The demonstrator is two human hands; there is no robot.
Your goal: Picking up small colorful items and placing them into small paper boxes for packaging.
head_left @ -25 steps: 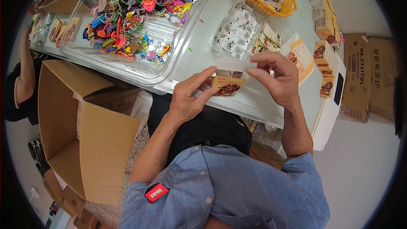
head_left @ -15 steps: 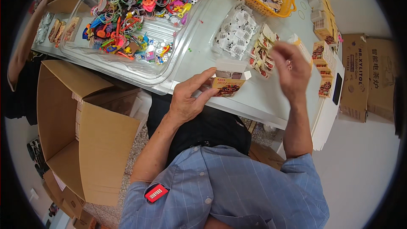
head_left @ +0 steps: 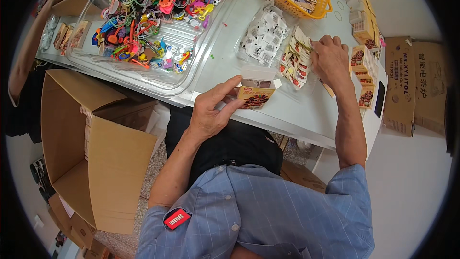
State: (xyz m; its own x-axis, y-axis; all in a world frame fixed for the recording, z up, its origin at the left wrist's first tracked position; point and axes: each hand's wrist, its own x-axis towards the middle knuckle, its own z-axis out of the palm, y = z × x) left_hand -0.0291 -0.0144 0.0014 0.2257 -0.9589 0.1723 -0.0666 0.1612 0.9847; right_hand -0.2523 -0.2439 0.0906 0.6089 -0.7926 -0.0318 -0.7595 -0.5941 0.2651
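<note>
Yellow carton [head_left: 257, 97], in the head view, is pinched in the left hand's [head_left: 211, 109] grip, flap raised, interior hard to make out. Beyond it rightward, the right hand [head_left: 331, 61] hides its fingertips; I cannot tell whether it grasps anything. Packets [head_left: 295, 64] lie just left.

head-worn fisheye, facing down

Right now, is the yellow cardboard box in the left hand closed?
No, the yellow cardboard box has its white top flap raised.
</note>
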